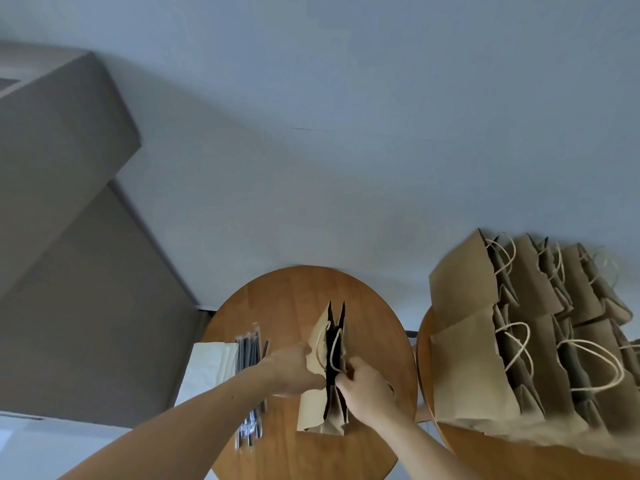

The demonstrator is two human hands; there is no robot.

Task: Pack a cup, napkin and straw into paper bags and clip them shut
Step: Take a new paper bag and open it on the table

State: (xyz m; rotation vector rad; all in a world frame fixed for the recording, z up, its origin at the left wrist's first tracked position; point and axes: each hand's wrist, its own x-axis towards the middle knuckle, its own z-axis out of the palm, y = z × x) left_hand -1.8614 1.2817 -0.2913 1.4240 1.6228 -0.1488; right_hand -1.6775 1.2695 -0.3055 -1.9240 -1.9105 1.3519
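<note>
head view: the paper bag (pixel 313 408) is seen upright on the round table (pixel 294 296), between the two hands. its left wall is gripped near the rim by the left hand (pixel 294 370); its right wall is pinched by the right hand (pixel 367 389). the bag is judged light, thin and easily creased, and best held at the folded rim. straws (pixel 251 358) and napkins (pixel 211 368) lie just left.
</note>
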